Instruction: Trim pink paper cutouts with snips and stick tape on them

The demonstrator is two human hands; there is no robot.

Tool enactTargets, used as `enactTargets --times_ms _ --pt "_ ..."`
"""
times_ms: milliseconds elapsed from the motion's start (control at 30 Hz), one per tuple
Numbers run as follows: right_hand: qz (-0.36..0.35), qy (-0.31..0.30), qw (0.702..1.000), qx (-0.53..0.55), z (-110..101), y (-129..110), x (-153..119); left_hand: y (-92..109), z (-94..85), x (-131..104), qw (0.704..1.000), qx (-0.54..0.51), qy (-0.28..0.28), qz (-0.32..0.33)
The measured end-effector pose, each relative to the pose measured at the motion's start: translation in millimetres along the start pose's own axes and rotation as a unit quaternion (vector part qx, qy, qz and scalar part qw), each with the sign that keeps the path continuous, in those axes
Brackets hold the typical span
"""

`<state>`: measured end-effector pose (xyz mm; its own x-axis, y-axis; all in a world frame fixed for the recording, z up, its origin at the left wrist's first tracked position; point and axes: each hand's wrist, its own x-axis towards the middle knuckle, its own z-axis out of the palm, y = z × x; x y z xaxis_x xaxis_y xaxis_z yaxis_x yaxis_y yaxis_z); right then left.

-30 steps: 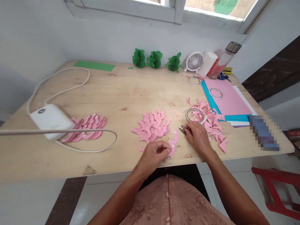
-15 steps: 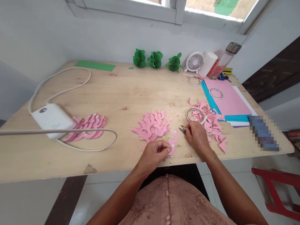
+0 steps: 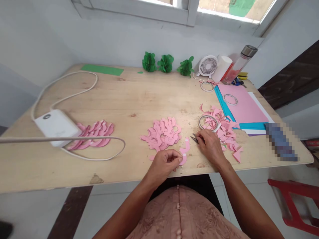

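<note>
My left hand [image 3: 166, 162] is pinched closed at the edge of a curved pink paper cutout [image 3: 183, 160]. Small white tape pieces sit on this cutout, and my fingertips hide part of it. In my closed right hand [image 3: 209, 143] is a pair of small dark thread snips [image 3: 194, 138], blades pointing left toward the cutout. A pile of wavy pink paper cutouts [image 3: 161, 132] lies just beyond my left hand. Beyond my right hand, a roll of double-sided tape [image 3: 208, 123] rests on pink paper scraps [image 3: 228, 132].
Left on the wooden table [image 3: 134, 96] lie a white power bank [image 3: 57, 126] with a looping cable and more pink cutouts [image 3: 93, 135]. Green paper ornaments [image 3: 165, 63], a small fan [image 3: 208, 66] and a bottle [image 3: 240, 64] line the back. Coloured sheets [image 3: 246, 108] lie at right.
Both hands hold nearly the same positions, the left pinched at the cutout and the right around the snips. The whole view has shifted very slightly.
</note>
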<state>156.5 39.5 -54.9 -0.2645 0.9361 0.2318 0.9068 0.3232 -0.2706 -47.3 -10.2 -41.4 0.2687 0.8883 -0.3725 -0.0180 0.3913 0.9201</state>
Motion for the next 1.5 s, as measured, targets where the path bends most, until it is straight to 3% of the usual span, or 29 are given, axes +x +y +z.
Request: enactTargets --times_ms 633,900,1000,1100,1233,1300,1500 --pt "0.021 0.026 0.999 -0.011 6 0 -1 -1 -0.2 0 1.000 -0.002 0.003 -0.001" --pt "0.075 0.090 0.991 0.071 0 -2 -5 0 0.7 -1 1.000 -0.011 0.012 0.004" --pt "0.132 0.136 0.967 0.173 -8 -5 -5 3 1.6 -3 0.999 -0.023 0.022 0.006" --pt "0.182 0.161 0.924 0.294 -19 -14 -6 7 3.0 -5 0.999 -0.040 0.023 0.010" --pt "0.237 0.126 0.829 0.490 -30 -36 -10 16 7.0 -5 0.998 -0.062 0.025 0.017" --pt "0.237 0.105 0.800 0.541 -33 -46 -13 20 10.2 -4 0.996 -0.074 0.043 0.020" --pt "0.232 0.091 0.778 0.578 -31 -68 -24 30 20.5 2 0.985 -0.137 0.100 0.039"
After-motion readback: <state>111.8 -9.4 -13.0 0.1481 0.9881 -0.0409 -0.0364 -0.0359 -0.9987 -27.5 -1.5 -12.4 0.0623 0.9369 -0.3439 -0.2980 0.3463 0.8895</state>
